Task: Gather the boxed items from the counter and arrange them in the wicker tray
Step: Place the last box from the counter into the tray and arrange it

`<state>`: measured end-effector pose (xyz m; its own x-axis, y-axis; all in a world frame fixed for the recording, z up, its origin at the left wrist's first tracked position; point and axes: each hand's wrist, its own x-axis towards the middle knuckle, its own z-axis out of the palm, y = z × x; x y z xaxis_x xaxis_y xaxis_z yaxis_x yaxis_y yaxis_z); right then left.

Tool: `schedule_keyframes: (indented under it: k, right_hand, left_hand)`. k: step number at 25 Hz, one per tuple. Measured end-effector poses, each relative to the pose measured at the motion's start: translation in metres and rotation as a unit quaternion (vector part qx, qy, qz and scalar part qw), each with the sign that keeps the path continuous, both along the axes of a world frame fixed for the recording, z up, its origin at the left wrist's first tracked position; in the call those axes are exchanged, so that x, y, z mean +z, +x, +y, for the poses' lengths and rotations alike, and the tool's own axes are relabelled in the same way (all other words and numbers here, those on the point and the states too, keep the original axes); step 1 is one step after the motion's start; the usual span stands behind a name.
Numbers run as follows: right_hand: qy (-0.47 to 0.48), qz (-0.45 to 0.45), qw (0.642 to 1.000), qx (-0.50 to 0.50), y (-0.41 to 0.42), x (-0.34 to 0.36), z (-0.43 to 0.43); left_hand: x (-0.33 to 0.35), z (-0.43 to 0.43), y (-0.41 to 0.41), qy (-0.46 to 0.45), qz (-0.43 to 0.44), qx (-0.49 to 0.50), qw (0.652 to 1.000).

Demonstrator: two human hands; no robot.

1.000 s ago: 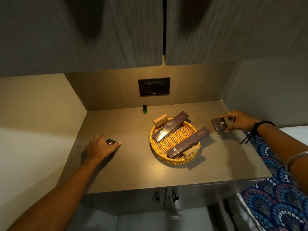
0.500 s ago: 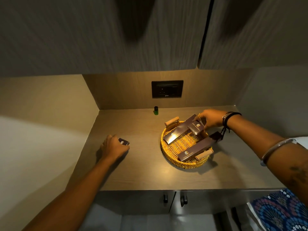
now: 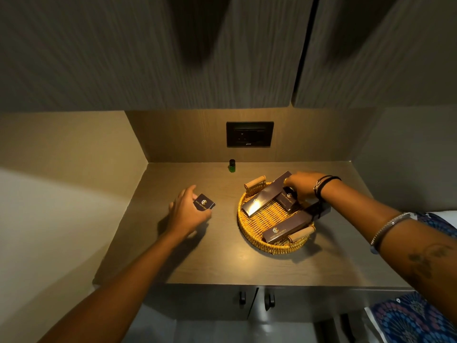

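Our right hand point(image 3: 303, 185) has carried its small box point(image 3: 286, 199) from the counter's right edge into the wicker tray point(image 3: 257, 219), fingers still gripping; left hand point(image 3: 188, 211) has lifted the last box point(image 3: 204, 202), mid-counter.

Left hand point(image 3: 188, 211) fingers curled in a grip, arm outstretched, right hand point(image 3: 303, 185) palm down, fingers pinching
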<state>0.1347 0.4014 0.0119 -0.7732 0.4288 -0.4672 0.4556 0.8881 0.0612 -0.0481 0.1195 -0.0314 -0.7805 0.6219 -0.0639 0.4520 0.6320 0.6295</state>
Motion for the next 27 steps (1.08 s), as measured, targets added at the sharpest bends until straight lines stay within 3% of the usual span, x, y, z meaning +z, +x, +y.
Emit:
schedule_keyframes:
  k: [10, 16, 18, 20, 23, 27]
  right_hand:
    - [0.001, -0.010, 1.000, 0.007, 0.010, -0.007, -0.008]
    - [-0.013, 0.052, 0.998, -0.044, 0.010, 0.007, -0.014]
    - [-0.093, 0.167, 0.977, -0.091, 0.006, 0.018, -0.019]
    - [-0.227, 0.254, 0.928, -0.149, 0.001, 0.029, -0.033]
    - [-0.335, 0.223, 0.892, -0.205, -0.003, 0.029, -0.055]
    - [-0.328, 0.224, 0.876, -0.274, -0.002, 0.014, -0.057]
  left_hand:
    - [0.007, 0.033, 0.037, 0.016, 0.022, -0.089, 0.996]
    - [0.010, 0.046, 0.053, 0.030, 0.026, -0.141, 0.989]
    - [0.010, 0.052, 0.061, 0.040, 0.026, -0.152, 0.987]
    - [0.009, 0.058, 0.070, 0.050, 0.025, -0.159, 0.986]
    - [0.008, 0.067, 0.083, 0.069, 0.037, -0.166, 0.983]
    - [0.008, 0.072, 0.091, 0.082, 0.042, -0.172, 0.981]
